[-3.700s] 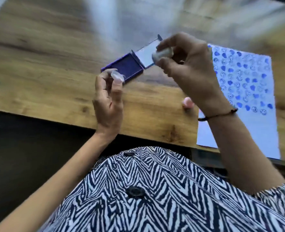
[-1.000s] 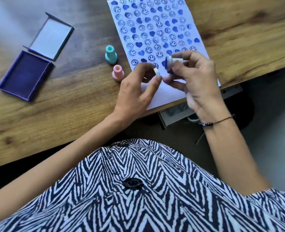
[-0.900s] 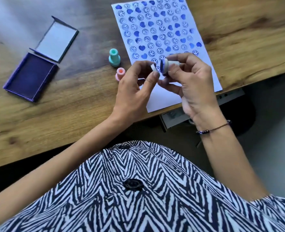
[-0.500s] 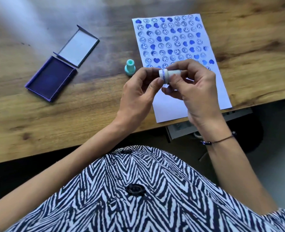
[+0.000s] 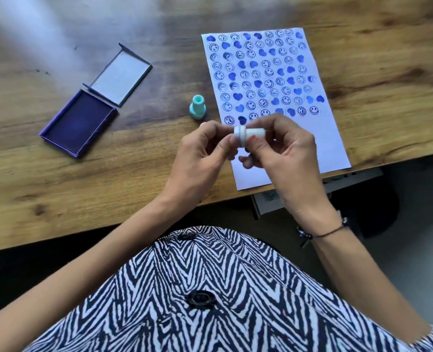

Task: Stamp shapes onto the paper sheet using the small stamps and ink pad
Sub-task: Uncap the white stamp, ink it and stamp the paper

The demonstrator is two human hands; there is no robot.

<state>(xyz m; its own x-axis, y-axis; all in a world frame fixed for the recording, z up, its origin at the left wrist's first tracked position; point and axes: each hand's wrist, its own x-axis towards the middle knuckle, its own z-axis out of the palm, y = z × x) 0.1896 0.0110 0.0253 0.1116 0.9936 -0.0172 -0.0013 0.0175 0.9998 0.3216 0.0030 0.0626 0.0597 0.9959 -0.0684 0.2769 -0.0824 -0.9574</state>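
A small white stamp (image 5: 250, 134) lies sideways between both hands, above the near end of the paper sheet (image 5: 322, 138). My right hand (image 5: 281, 153) grips its body. My left hand (image 5: 205, 148) pinches the cap end, where a thin blue ring shows. The sheet is covered with rows of blue hearts and smiley faces; its near strip is blank. A teal stamp (image 5: 198, 107) stands upright just left of the sheet. The open purple ink pad (image 5: 78, 123) lies farther left, its lid (image 5: 120, 74) folded back. The pink stamp is hidden behind my left hand.
The wooden table (image 5: 58, 186) runs across the view, its near edge just below my wrists. A grey bracket or shelf (image 5: 268, 199) shows under the table edge on the right. My striped shirt fills the bottom of the view.
The cap in my left hand has come together with the stamp in my right hand. Both hands moved down the sheet, and the pink stamp went out of sight behind the left hand.
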